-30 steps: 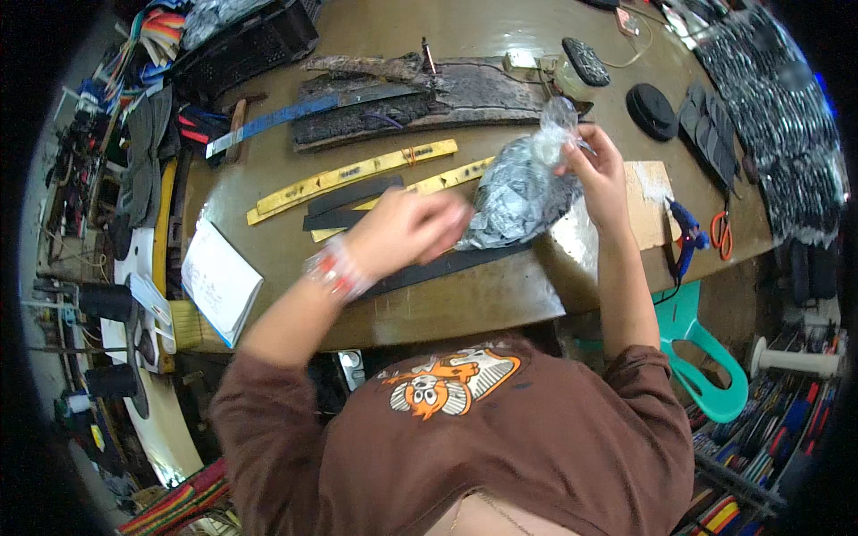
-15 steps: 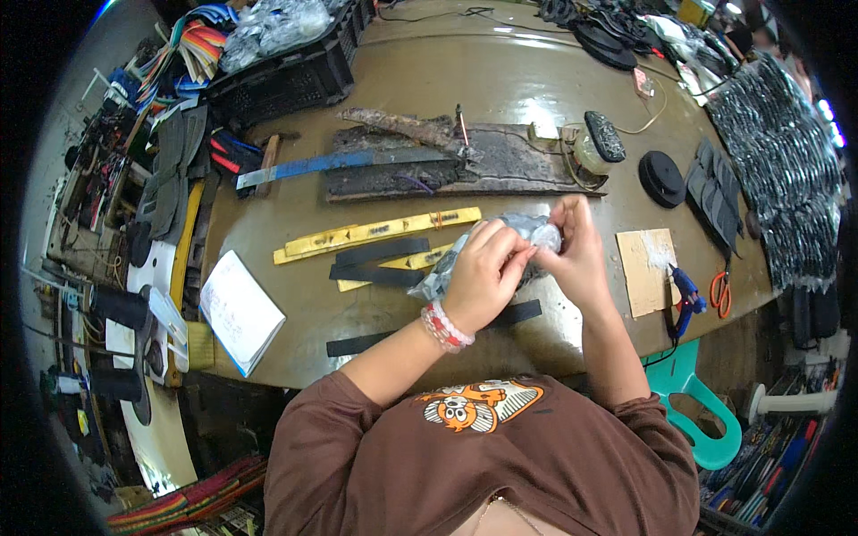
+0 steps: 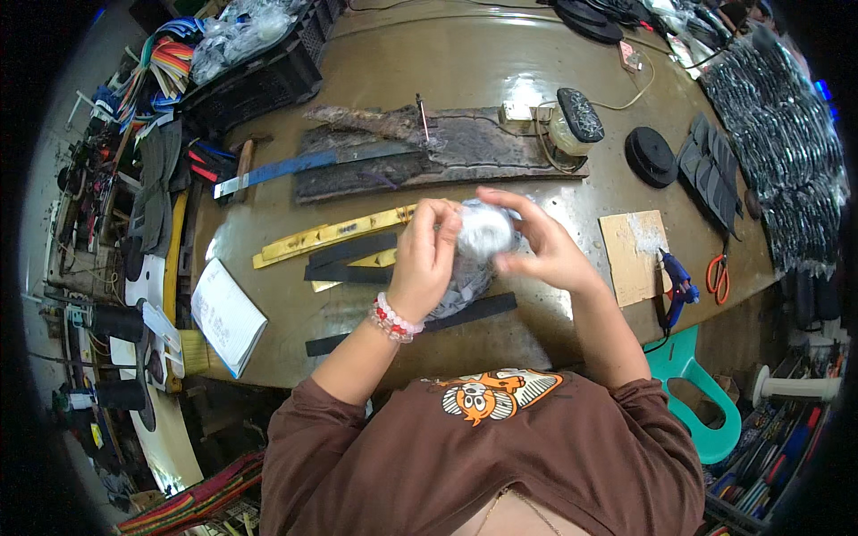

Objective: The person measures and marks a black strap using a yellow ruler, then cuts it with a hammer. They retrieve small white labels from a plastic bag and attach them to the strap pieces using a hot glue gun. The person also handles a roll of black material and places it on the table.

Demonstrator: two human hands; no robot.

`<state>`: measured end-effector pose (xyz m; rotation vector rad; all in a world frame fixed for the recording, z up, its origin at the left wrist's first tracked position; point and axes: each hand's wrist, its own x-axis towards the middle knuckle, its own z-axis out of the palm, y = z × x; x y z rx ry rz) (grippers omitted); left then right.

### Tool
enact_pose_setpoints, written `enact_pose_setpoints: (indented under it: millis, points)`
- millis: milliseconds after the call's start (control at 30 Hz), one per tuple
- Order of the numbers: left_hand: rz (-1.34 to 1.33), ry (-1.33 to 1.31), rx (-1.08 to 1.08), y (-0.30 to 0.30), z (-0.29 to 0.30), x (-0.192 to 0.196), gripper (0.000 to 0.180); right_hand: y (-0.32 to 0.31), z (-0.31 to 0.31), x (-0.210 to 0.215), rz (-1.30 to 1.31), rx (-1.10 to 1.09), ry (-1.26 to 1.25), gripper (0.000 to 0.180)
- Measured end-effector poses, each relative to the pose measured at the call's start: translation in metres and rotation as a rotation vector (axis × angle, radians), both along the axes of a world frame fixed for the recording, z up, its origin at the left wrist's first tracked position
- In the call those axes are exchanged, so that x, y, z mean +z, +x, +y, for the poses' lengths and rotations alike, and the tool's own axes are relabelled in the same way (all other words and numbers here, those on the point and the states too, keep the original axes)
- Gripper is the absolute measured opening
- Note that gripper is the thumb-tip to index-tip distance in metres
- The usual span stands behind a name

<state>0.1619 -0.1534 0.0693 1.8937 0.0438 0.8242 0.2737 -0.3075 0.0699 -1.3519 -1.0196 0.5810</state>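
Both my hands hold a crumpled clear plastic bag (image 3: 483, 237) with dark pieces inside, above the brown table (image 3: 447, 62). My left hand (image 3: 427, 259) grips the bag from the left, a beaded bracelet on its wrist. My right hand (image 3: 543, 246) pinches the bag's top right side. Below the hands lie black strips (image 3: 465, 313) and yellow strips (image 3: 331, 234) on the table.
A dark worn board (image 3: 447, 147) lies across the table's middle, a blue-handled blade (image 3: 277, 171) to its left. A cardboard piece (image 3: 633, 255), a blue glue gun (image 3: 677, 281) and orange scissors (image 3: 718, 272) sit right. A notebook (image 3: 225, 314) lies at left. Black crate (image 3: 259, 76) at back left.
The bag was spread out and held higher to the right; my hands have brought it down in front of me and bunched it into a tight ball.
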Motion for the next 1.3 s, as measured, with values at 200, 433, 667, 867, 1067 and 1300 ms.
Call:
enact_pose_setpoints:
  millis: [200, 433, 667, 867, 1067, 1300]
  points:
    - [0.151, 0.102, -0.064, 0.004, 0.028, 0.048, 0.016, 0.008, -0.013, -0.019, -0.819, -0.259, -0.399, 0.044]
    - [0.178, -0.500, -0.357, -0.013, 0.094, 0.101, 0.037, 0.013, -0.030, 0.013, -0.853, -0.415, -0.431, 0.025]
    - [0.284, 0.145, 0.321, -0.044, 0.094, 0.070, 0.024, -0.092, -0.155, 0.043, -0.330, 0.456, -1.593, 0.024]
    - [0.254, 0.232, 0.103, -0.065, 0.107, 0.066, 0.030, -0.162, -0.194, -0.022, 0.001, 0.547, -1.419, 0.042]
    - [0.260, 0.235, 0.141, -0.072, 0.092, 0.067, 0.030, -0.168, -0.178, -0.007, -0.130, 0.419, -1.411, 0.043]
    - [0.229, 0.305, 0.153, -0.086, 0.090, 0.053, 0.023, -0.159, -0.209, -0.056, -0.114, 0.894, -1.547, 0.032]
